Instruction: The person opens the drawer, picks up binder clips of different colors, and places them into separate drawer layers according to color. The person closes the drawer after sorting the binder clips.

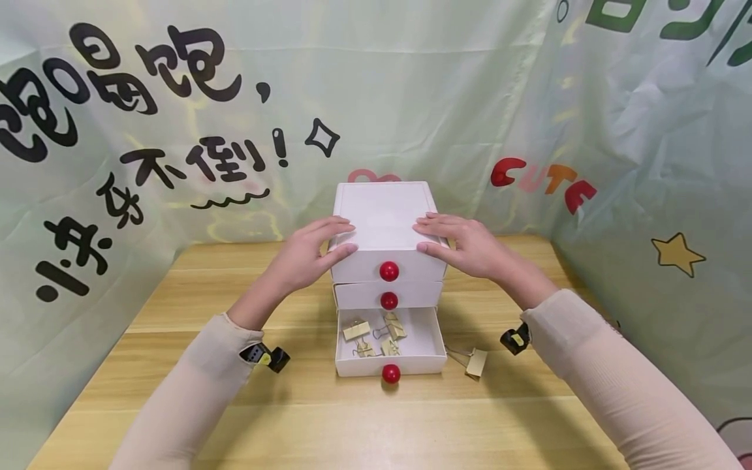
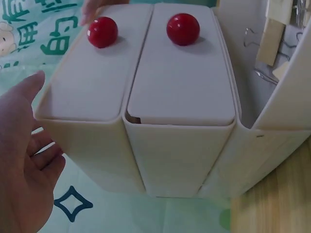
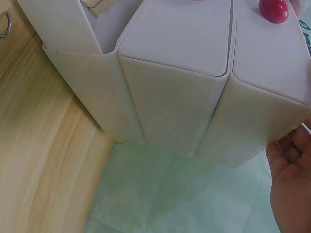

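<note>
A white three-drawer box stands at the middle of the table in the head view, each drawer with a round red knob. My left hand rests at the top left edge, fingers extended over the lid. Across from it, my right hand touches the top right edge, its fingers fairly straight. The upper two drawers are closed. The bottom drawer is pulled out and holds several pale yellow binder clips. In the left wrist view, the thumb lies along the upper box section.
Right of the pulled-out drawer, another binder clip lies on the wooden table. A pale green printed cloth hangs behind the table and along both sides.
</note>
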The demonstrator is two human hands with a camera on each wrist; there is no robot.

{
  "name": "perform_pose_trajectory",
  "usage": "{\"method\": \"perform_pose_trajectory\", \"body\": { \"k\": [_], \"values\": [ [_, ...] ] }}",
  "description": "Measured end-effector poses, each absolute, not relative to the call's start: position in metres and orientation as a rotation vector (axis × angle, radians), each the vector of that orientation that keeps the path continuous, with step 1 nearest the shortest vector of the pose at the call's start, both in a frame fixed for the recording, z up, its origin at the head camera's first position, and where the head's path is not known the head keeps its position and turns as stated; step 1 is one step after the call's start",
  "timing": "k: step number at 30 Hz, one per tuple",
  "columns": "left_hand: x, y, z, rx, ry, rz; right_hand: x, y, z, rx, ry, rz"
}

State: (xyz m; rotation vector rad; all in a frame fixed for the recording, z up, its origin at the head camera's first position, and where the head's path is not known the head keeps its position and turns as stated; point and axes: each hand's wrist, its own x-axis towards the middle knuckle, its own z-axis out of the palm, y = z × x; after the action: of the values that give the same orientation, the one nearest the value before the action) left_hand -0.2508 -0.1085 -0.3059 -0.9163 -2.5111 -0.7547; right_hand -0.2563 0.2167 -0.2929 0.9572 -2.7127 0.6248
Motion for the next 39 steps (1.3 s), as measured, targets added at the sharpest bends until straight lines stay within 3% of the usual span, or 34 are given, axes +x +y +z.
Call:
{"method": "perform_pose_trajectory", "body": {
  "k": [23, 34, 39],
  "values": [
    [-0.258, -0.103, -0.322, -0.906, -2.423, -0.694, -0.249, 0.216, -0.302, 0.903, -2.657, 0.722],
    [-0.255, -0.099, -0.318, -0.872, -2.443, -0.714, -0.227, 0.234, -0.315, 0.730, -2.667, 0.977],
    [-0.255, -0.099, -0.319, -0.851, -2.465, -0.737, -0.217, 0.248, -0.329, 0.773, -2.701, 1.015]
  ]
}}
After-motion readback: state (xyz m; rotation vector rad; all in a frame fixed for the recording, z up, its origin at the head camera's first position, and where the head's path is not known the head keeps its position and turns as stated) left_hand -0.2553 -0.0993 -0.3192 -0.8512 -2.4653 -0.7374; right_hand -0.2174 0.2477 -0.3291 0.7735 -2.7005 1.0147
